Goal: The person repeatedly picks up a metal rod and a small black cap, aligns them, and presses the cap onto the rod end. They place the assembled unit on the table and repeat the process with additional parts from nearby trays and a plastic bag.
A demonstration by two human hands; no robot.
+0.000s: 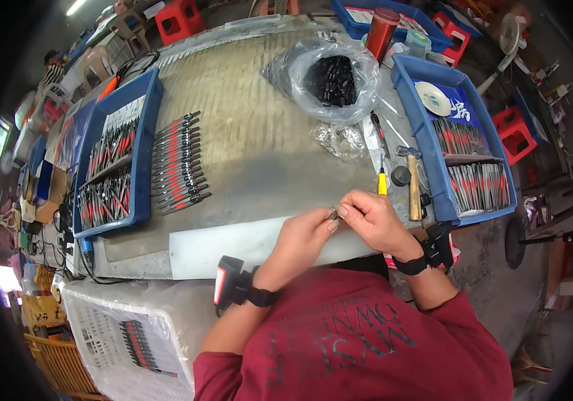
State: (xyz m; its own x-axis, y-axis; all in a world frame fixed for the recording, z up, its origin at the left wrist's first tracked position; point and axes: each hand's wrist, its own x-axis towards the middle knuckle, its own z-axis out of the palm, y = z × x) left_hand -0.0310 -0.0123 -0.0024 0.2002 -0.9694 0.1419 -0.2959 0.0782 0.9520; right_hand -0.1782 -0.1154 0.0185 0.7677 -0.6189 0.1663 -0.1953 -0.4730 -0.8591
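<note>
My left hand (305, 234) and my right hand (371, 218) meet over the near edge of the table. Fingertips of both are pinched together around something small, mostly hidden and too small to name. Beneath them lies a pale white sheet (226, 244). To the left on the table, a neat row of slim black-and-red pen-like tools (181, 164) lies side by side. Beyond my hands stands a clear plastic bag (293, 70), its mouth spread around many small black parts (335, 80).
Blue trays of similar tools flank me, one left (145, 147) and one right (426, 140). By the right tray are a hammer (414, 187), a yellow-handled screwdriver (382, 182) and a red cylinder (382, 33). A white plastic basket (92, 334) stands at the lower left.
</note>
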